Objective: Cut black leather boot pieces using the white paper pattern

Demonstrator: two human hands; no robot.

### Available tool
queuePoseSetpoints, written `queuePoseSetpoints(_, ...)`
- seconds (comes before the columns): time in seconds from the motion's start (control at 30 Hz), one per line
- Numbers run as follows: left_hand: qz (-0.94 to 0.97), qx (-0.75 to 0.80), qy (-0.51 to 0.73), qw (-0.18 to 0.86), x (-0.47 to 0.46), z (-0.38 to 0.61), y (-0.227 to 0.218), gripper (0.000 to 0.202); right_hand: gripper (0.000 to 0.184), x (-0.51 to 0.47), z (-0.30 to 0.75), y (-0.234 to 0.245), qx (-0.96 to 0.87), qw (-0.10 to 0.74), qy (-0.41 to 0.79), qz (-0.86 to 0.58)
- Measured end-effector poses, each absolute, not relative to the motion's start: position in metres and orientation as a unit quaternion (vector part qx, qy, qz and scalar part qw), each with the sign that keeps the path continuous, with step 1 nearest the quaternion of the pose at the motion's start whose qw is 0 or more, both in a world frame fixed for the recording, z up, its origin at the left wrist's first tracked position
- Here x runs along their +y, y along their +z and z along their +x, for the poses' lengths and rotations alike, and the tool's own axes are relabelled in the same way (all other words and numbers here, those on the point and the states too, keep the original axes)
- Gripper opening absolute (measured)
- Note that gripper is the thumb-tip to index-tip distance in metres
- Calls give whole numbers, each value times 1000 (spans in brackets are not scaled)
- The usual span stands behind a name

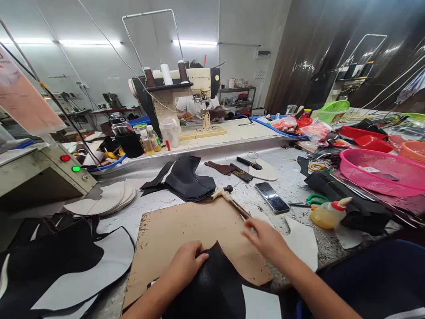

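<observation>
My left hand (188, 262) is closed on the upper left edge of a black leather piece (215, 283), its thumb on top. The piece lies partly over a tan board (172, 226) and has white backing at its lower right. My right hand (265, 239), slightly blurred, hovers over the board's right side with fingers apart and nothing visible in them. Just beyond its fingertips lies a hammer (237, 206) with a wrapped head. Behind the board sits a stack of black leather pieces (187, 179).
A phone (272, 197), green-handled scissors (314, 201) and a glue bottle (328, 213) lie to the right, near a pink basket (381, 177). White cut pieces (113, 199) and black-and-white pieces (86, 274) lie left. A sewing machine (172, 97) stands behind.
</observation>
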State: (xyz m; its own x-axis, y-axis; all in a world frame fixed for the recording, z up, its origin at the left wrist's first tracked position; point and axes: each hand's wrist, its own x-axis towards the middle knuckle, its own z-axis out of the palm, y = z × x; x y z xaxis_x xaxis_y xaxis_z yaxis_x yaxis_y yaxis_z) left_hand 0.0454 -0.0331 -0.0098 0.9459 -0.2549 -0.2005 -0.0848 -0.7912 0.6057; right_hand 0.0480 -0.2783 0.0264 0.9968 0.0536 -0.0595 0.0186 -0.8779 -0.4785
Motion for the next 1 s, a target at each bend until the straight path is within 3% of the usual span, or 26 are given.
queuePoseSetpoints(0.13,928,-82,-129,339,-40,44,-11,3,42,-280,128,38,28,209,7,-977)
queuePoseSetpoints(0.33,929,-69,-87,353,-45,35,-20,13,28,-259,195,28,20,194,74,-978)
queuePoseSetpoints(0.43,935,-74,-92,335,-46,37,-17,14,19,-262,175,48,35,185,35,-982)
queuePoseSetpoints(0.53,938,-103,-111,311,-46,42,-10,9,27,-267,117,70,-2,202,8,-979)
queuePoseSetpoints(0.6,942,-130,-114,288,-45,46,-7,7,35,-266,70,74,-82,238,43,-967)
queuePoseSetpoints(0.7,948,-157,-115,253,-46,51,-7,10,25,-257,12,61,-174,304,137,-927)
queuePoseSetpoints(0.77,948,-179,-115,235,-48,55,-9,11,18,-251,-6,47,-164,285,168,-929)
queuePoseSetpoints(1.0,940,-250,-119,200,-58,61,-18,16,21,-247,-4,28,-121,231,202,-944)
